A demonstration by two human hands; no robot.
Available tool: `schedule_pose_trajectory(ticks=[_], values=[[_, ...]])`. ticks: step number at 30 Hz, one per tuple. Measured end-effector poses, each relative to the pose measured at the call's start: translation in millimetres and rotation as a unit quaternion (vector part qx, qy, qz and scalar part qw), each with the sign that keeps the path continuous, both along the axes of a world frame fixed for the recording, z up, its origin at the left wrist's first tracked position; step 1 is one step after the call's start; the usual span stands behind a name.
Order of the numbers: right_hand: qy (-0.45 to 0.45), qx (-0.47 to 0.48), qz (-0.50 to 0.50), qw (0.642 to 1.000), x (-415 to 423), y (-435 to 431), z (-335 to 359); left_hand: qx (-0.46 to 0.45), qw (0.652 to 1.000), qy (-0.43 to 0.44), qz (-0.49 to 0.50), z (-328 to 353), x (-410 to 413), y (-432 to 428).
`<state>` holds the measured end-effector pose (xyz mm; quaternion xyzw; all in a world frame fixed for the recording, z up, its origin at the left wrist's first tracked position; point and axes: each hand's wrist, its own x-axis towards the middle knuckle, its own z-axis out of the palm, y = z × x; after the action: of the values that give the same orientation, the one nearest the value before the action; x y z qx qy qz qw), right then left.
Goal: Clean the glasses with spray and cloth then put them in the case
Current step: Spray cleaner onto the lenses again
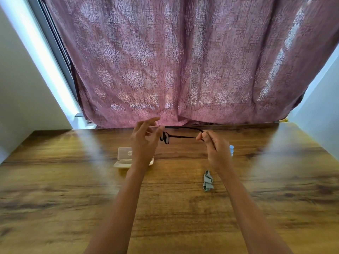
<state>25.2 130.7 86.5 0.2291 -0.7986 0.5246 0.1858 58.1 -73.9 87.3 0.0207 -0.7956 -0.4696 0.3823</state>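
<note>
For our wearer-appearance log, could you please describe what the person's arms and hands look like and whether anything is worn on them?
The left forearm and right forearm are bare to the picture's bottom edge; no sleeve is in view. The left hand and right hand wear no gloves, and no watch, bracelet or ring shows.

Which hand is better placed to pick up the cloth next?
Probably the right hand: the cloth lies beside its forearm. It pinches the glasses though, so the left hand must hold them.
</note>
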Motion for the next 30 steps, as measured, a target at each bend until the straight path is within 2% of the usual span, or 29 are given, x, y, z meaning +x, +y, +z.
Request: schedule_pose_trajectory(ticks=[2,4,16,23,27,30], values=[[0.007,0.002,-0.003,1.000,1,-2,2,-0.072,0.997,0.000,0.024,3,-1,4],[0.012,0.002,0.000,1.000,1,-3,3,-0.089,0.995,-0.014,0.044,3,-3,6],[0.031,0.039,0.027,0.998,2,-3,-1,-0.088,0.983,-0.092,0.129,3,-5,15],[0.069,0.013,0.024,0.997,5,0,9,-0.051,0.984,-0.077,0.152,0,-8,13],[0.111,-0.042,-0.085,0.989,3,9,8,-0.002,0.982,-0.077,0.173,-7,-8,10],[0.112,-0.081,-0.202,0.970,-7,23,-4,0.078,0.975,-0.086,0.188,-14,-10,8]])
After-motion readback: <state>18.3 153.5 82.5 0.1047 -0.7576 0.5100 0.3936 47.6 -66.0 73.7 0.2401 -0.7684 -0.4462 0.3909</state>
